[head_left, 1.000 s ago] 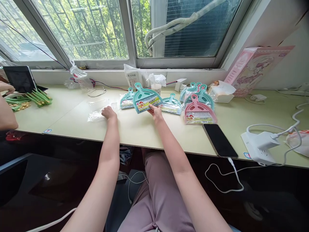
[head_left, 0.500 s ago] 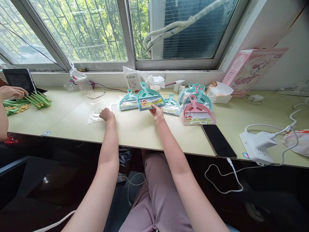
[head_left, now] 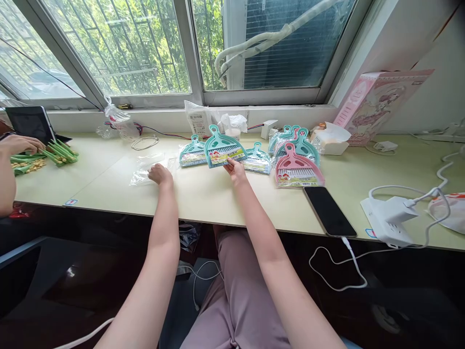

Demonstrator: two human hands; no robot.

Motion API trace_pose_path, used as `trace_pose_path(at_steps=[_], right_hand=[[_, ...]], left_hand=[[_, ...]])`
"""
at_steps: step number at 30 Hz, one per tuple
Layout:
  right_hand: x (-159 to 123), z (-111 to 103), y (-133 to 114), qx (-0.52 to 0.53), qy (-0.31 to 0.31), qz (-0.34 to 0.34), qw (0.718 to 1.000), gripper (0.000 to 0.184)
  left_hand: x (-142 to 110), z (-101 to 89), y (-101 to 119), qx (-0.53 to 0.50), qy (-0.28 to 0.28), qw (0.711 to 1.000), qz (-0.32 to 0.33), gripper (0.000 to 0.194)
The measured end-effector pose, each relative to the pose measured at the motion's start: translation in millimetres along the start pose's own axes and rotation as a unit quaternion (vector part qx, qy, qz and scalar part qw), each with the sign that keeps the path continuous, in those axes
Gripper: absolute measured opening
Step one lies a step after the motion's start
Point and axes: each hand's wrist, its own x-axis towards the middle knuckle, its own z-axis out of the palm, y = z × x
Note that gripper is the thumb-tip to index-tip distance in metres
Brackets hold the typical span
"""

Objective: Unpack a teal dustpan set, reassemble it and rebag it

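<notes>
**Right hand point(head_left: 235, 172) holds a turquoise dustpan-and-brush set point(head_left: 224, 148) up over the bench point(head_left: 203, 201)**

The right grip is closed on the set's lower edge, by its printed yellow label. The pan is fan-shaped, hard-looking plastic with a looped, cut-out handle pointing toward twelve and pale bristles across its face. Taking this set as the clock's centre, the left hand point(head_left: 160, 174) is curled toward half past eight, at a crinkled clear plastic bag point(head_left: 141, 175); whether its grip pinches the film cannot be told.

Two more turquoise sets flank the held one, overlapped by it in view: the left-hand set point(head_left: 192, 152) at nine, the right-hand set point(head_left: 257, 161) just past three. Further along at three stand a pink set point(head_left: 300, 169) in shiny clear film and, behind it, a wrapped turquoise cluster point(head_left: 303, 143).

At one, a pale cup point(head_left: 234, 133) has a crumpled white wad at its top. Near ten, a knotted translucent bag point(head_left: 119, 121) sags around a cup-like shape. Beyond the cluster, white tissue spreads over a low tissue pack point(head_left: 332, 143). Toward half past two leans a glossy pink illustrated box point(head_left: 385, 109). At four lie a black-screened phone point(head_left: 330, 212) and a white power strip point(head_left: 385, 225) with an adapter point(head_left: 397, 210) plugged in. Far out at nine, another person's hand point(head_left: 23, 144) is beside green stalks point(head_left: 61, 152).
</notes>
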Motion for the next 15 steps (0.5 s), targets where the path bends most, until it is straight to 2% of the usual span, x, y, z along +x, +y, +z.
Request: trace_pose_path(at_steps=[2, 5, 12, 15], right_hand=[[0.7, 0.4, 0.2, -0.006, -0.007, 0.004, 1.000, 0.019], [1.2, 1.8, 0.6, -0.034, -0.031, 0.005, 0.999, 0.018], [-1.1, 8.1, 7.3, -0.146, -0.152, 0.015, 0.978, 0.014], [-3.3, 10.6, 10.3, -0.185, -0.173, 0.023, 0.967, 0.015]], left_hand=[[-3.5, -4.1, 2.9, -0.013, 0.074, 0.997, -0.006, 0.025], [-9.7, -13.2, 9.1, -0.074, 0.155, 0.985, 0.037, 0.027], [-24.4, -33.1, 21.2, -0.199, 0.199, 0.956, 0.086, 0.034], [-29.4, -32.2, 26.3, -0.237, 0.185, 0.943, 0.147, 0.033]])
